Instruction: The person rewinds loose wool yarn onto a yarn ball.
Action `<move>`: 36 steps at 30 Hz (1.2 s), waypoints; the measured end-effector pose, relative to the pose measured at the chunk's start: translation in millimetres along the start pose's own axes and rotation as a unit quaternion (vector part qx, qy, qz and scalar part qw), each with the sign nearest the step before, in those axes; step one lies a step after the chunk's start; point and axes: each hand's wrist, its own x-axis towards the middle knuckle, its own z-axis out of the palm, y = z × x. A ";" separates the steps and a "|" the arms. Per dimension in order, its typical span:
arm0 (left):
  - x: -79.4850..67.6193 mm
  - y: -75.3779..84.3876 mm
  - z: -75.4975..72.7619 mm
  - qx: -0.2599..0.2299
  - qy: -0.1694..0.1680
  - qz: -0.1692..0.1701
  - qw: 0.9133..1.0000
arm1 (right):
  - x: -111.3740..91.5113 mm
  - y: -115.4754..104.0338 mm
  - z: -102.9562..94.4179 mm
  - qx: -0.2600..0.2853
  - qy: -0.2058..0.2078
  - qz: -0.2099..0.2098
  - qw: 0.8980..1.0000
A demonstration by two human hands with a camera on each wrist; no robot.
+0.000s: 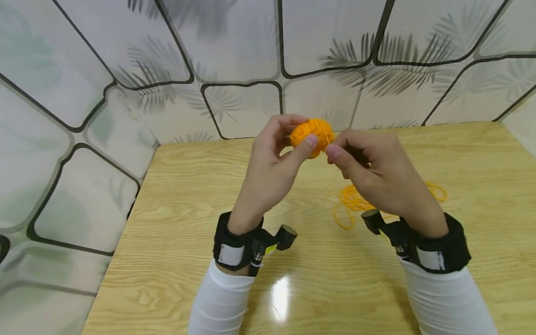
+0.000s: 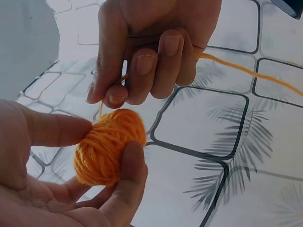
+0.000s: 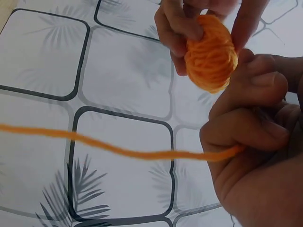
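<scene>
Left hand (image 1: 270, 171), curled, gripped the yarn ball (image 2: 102, 152); right hand (image 1: 383, 170) pinched the strand (image 3: 142, 154). Ball looked light, soft, squashy, best cradled round its sides.

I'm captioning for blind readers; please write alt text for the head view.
A left hand holds an orange yarn ball; the right hand pinches close beside it. Loose orange yarn lies on the wood-grain table below.
</scene>
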 end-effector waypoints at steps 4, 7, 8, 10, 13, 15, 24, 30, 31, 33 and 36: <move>1.0 2.6 -2.6 -0.139 0.010 -0.034 0.990 | -1.9 4.3 0.4 0.044 -0.080 -0.027 0.995; 0.8 4.8 -7.8 -0.235 -0.024 -0.071 0.969 | -1.2 14.3 0.3 0.127 -0.136 -0.028 0.982; 0.4 4.9 -9.6 -0.241 -0.044 -0.080 0.966 | -1.0 18.3 -0.2 0.156 -0.142 -0.020 0.977; -0.9 6.0 -12.7 -0.230 -0.094 -0.088 0.965 | -0.2 25.9 -1.8 0.189 -0.136 0.000 0.973; -4.2 8.9 -15.6 -0.160 -0.175 -0.086 0.968 | -0.1 31.0 -5.5 0.185 -0.096 0.048 0.977; -6.4 10.3 -15.9 -0.089 -0.211 -0.081 0.970 | 0.3 30.7 -7.7 0.153 -0.075 0.070 0.983; -0.2 -6.5 -3.3 0.057 -0.047 -0.072 0.995 | -1.5 6.0 -3.2 0.012 -0.021 0.010 1.000; 6.0 -10.3 -5.0 -0.251 0.028 -0.090 0.963 | -1.0 7.5 3.0 0.093 -0.067 0.019 0.993; 6.1 -9.6 -6.4 -0.266 0.026 -0.095 0.959 | -0.4 10.1 3.6 0.110 -0.070 0.025 0.991; 6.5 -8.5 -8.6 -0.274 0.015 -0.101 0.956 | 1.2 15.3 3.5 0.132 -0.077 0.036 0.988; 7.3 -7.1 -10.3 -0.287 0.008 -0.114 0.951 | 4.1 20.6 3.3 0.163 -0.081 0.039 0.983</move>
